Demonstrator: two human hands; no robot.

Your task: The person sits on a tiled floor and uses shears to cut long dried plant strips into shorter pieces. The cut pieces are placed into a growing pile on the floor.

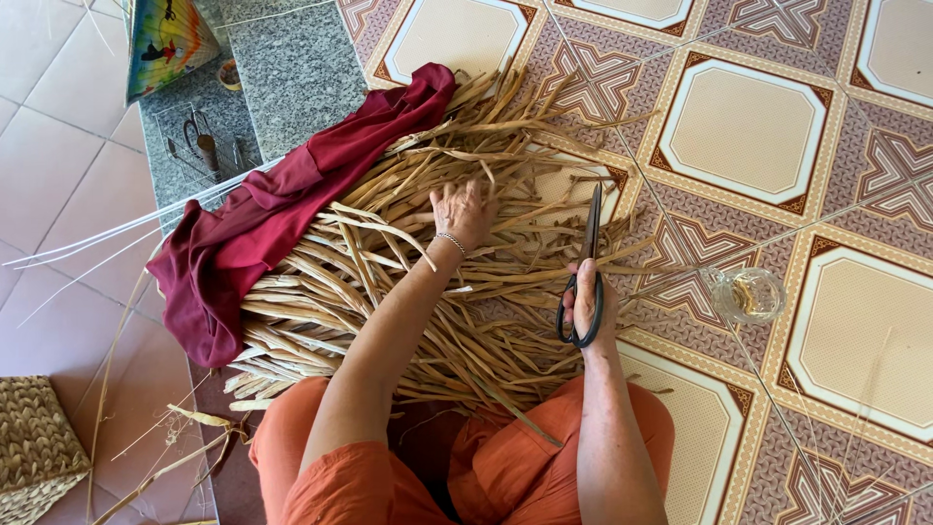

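I'm sitting on the patterned tile floor [748, 126] with a big heap of dried straw strips [408, 292] spread right in front of my knees. My left hand [465, 212] is resting flat on top of the heap, fingers spread and loose, pressing into the strands but not gripping any one of them. My right hand [586, 297] is clenched through the handles of the black scissors [586, 262], blades closed and pointing away from me over the far edge of the pile.

The strips are looking dry, thin and very light, I'm judging, stiff along their length yet likely to crack or split if I'm bending them sharply. They're lying loose and crossing each other, so they're probably sliding apart easily; I'm thinking the best hold is a pinch near the middle of a small bunch, fingers wrapped around several together, rather than tugging one tip.

A dark red cloth [262, 224] is draped over the left side of the heap, touching it. A small clear glass jar [746, 295] is standing to my right, apart from the straw, and a woven basket [34, 442] is sitting at the lower left corner.
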